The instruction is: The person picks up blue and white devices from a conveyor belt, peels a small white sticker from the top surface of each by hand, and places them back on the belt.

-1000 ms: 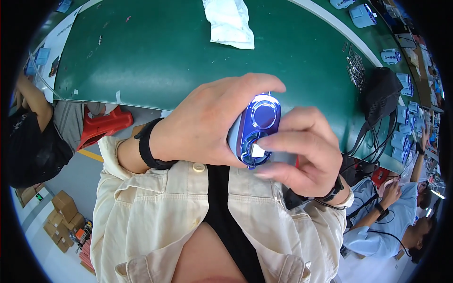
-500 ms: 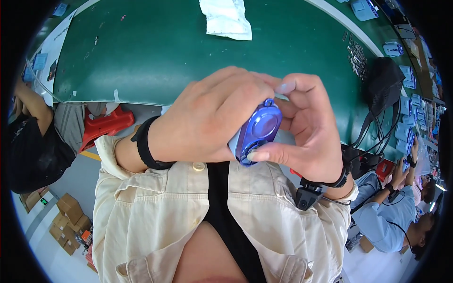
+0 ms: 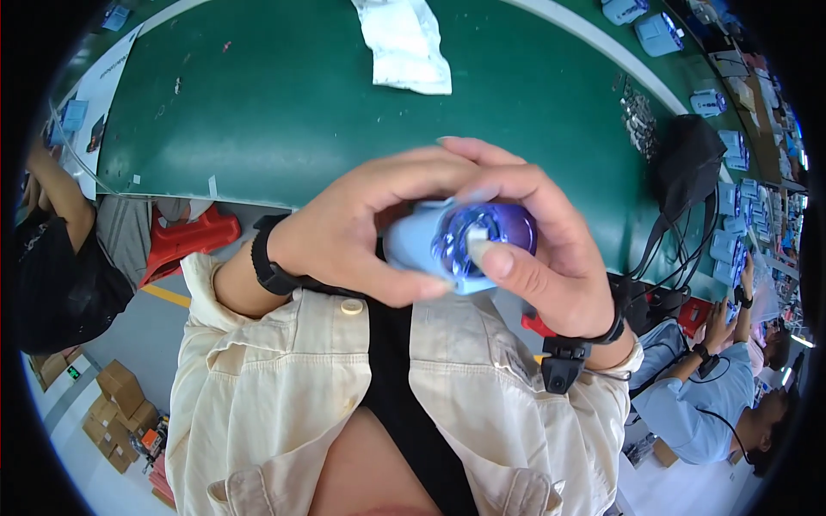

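Observation:
Both hands are wrapped around a rounded two-tone device [image 3: 419,243], light blue on its body, with a shiny blue-purple face. It is held above the near edge of the green table [image 3: 258,129]. My left hand [image 3: 348,228] closes round the light blue body, its thumb along the lower side. My right hand [image 3: 555,258] curls over the glossy end, and its thumb presses on the face near a pale spot. Fingers hide part of the device, so I cannot make out its exact kind.
A crumpled white packet [image 3: 409,52] lies at the far middle of the table. Small metal parts [image 3: 638,120] and a black bag with cables [image 3: 688,159] are at the right. Similar blue devices [image 3: 661,34] line the far right. Co-workers sit at both sides; a red stool [image 3: 194,241] is at left.
The device has turned so its light blue body now shows on the left. My left hand has opened round it, and my right thumb has moved up its face.

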`<state>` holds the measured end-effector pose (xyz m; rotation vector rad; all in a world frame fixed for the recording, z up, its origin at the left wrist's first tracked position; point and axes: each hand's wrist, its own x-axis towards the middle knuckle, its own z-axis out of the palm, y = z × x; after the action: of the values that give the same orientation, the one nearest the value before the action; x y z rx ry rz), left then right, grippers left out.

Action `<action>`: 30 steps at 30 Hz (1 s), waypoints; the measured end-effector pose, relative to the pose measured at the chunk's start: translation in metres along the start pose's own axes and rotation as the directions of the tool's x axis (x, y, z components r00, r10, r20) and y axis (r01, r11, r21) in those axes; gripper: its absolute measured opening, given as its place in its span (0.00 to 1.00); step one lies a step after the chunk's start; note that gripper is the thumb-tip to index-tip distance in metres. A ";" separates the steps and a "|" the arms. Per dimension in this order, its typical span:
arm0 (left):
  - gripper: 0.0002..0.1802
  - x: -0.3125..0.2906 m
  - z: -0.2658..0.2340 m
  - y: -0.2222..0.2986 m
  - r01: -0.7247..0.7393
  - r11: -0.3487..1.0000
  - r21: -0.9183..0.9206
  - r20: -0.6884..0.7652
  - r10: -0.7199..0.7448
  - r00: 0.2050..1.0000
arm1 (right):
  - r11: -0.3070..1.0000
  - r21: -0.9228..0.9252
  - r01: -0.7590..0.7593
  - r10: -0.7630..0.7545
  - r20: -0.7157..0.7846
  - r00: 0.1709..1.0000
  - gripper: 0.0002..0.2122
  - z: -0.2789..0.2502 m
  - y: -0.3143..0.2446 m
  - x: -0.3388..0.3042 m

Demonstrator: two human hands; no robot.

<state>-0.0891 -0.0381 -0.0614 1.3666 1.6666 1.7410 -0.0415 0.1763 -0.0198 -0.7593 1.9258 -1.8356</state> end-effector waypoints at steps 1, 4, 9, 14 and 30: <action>0.37 0.000 0.005 0.002 0.052 0.982 -0.182 -0.119 -0.074 0.990 | 0.986 0.151 -0.076 0.095 -0.124 0.988 0.28 0.005 -0.002 -0.002; 0.30 -0.001 0.014 0.006 0.065 0.850 -0.522 -0.296 -0.253 0.921 | 0.882 0.449 -0.140 0.302 -0.312 0.901 0.26 0.023 -0.006 -0.002; 0.25 -0.006 0.015 0.004 0.116 0.861 -0.496 -0.452 -0.370 0.812 | 0.999 0.021 -0.040 0.045 -0.338 0.940 0.22 0.039 -0.004 0.007; 0.33 -0.001 0.000 0.013 0.289 0.844 -0.451 -0.408 -0.483 0.775 | 0.985 0.163 -0.062 0.105 -0.273 0.956 0.20 0.039 -0.005 0.021; 0.30 -0.018 0.005 0.002 0.296 0.800 -0.522 -0.334 -0.511 0.792 | 0.866 0.501 0.003 0.093 -0.166 0.982 0.12 0.046 0.024 0.026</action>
<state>-0.0760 -0.0507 -0.0675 0.3433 1.4852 2.0855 -0.0367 0.1241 -0.0447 -0.3769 1.4324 -2.3018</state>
